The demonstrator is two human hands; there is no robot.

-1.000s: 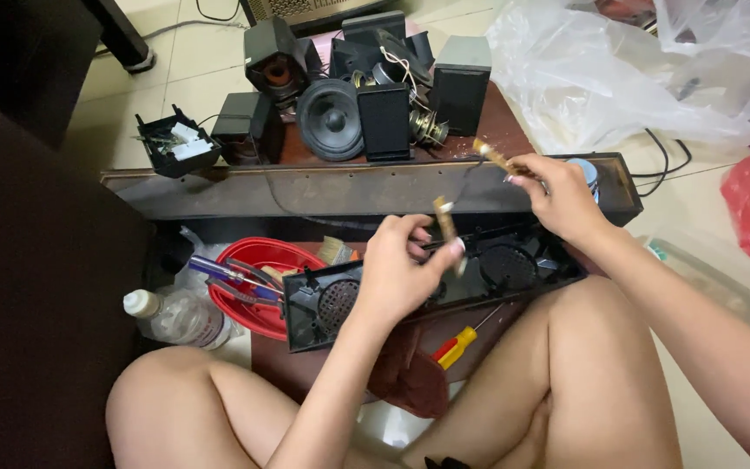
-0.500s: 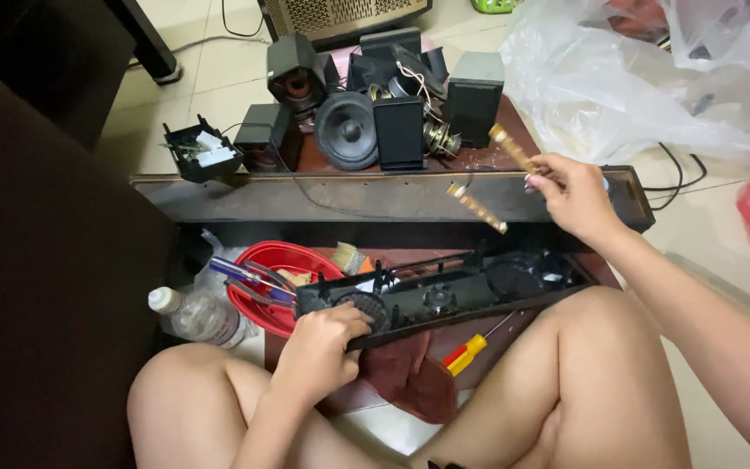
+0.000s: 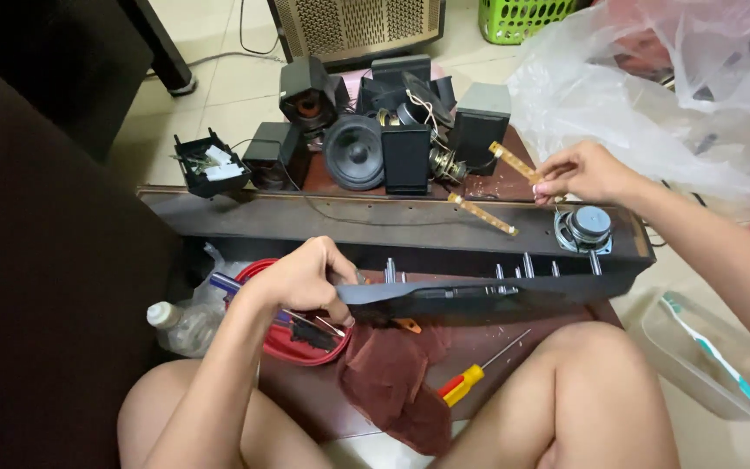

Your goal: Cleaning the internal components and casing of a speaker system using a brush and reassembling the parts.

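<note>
Fingers (image 3: 557,184) of the right hand (image 3: 588,171) are pinched shut on the upper end of a narrow tan perforated circuit strip (image 3: 514,161), held in the air above the far side of the long dark grey speaker housing (image 3: 305,221). The strip's long axis runs diagonally, from the fingers up and toward the left. A second tan strip (image 3: 482,214) hangs lower and further left, on a similar slant; whether the two are joined cannot be told. The right hand is the nearer hand to both strips.

Fingers of the left hand (image 3: 301,280) are closed around the left end of a flat black plastic panel (image 3: 453,298). The panel's long axis runs left to right, level across the person's lap, just in front of the housing.

Both strips are thin, pale brown and dotted with small holes. A round silver speaker driver (image 3: 585,227) sits in the housing directly below the right hand. A red plastic bowl (image 3: 292,343) lies under the left hand, beside a dark red cloth (image 3: 397,382) and a yellow-handled screwdriver (image 3: 470,382).
</note>
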